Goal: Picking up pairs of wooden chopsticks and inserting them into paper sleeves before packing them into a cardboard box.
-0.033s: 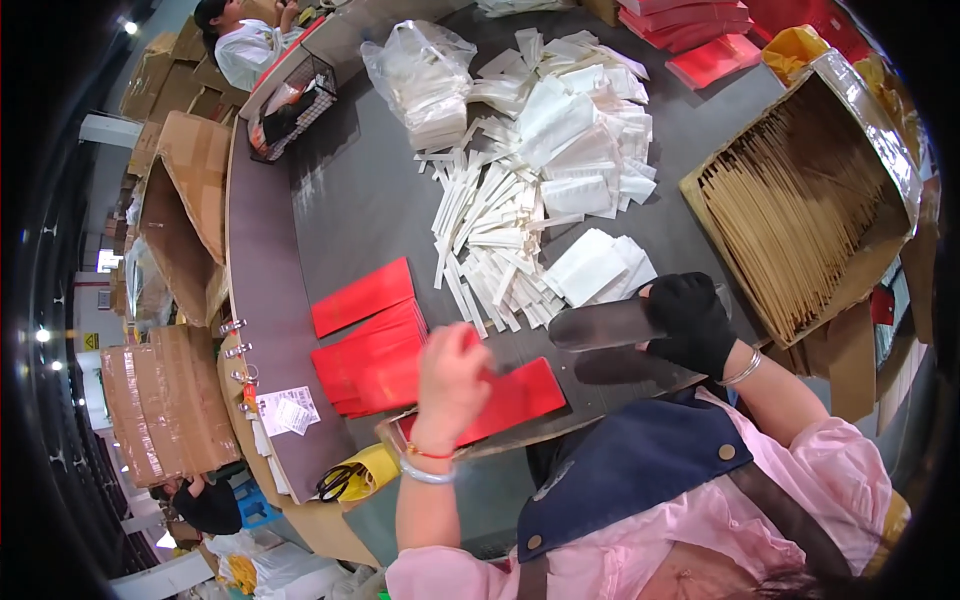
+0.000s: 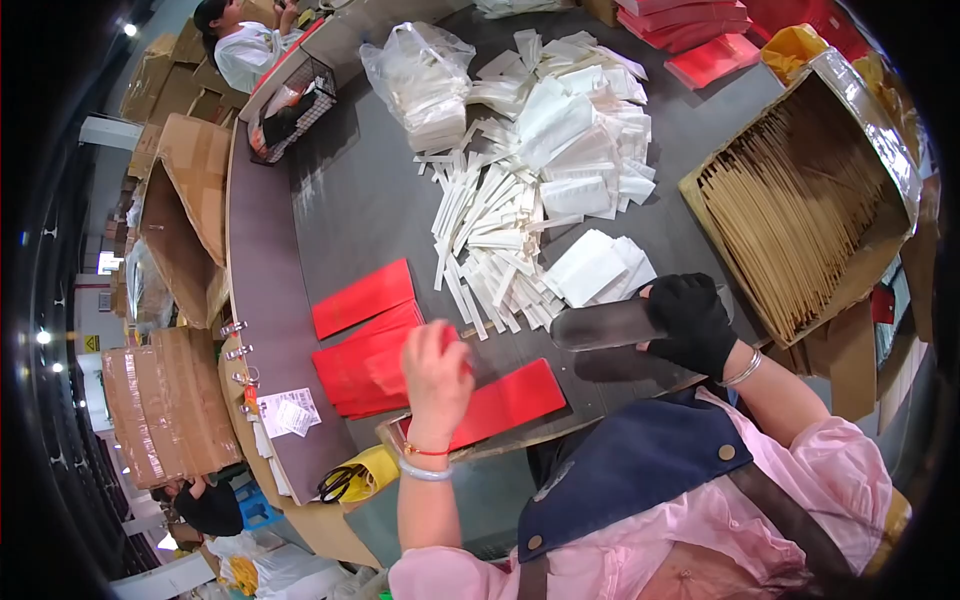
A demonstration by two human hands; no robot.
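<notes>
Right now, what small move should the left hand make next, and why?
Probably lower the left hand to the nearest red packet: it appears between that packet and the red pile, though blur hides whether it holds anything. The gloved right hand is occupied with a dark translucent piece.

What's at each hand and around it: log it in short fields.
Left hand: ungloved, in view over flat red packets; blurred, so contact and grip unclear
Right hand: black-gloved, holding a dark rounded slab
Mid-table: white strips, white slips, clear plastic bag
Right side: open carton of brown sheets
</notes>
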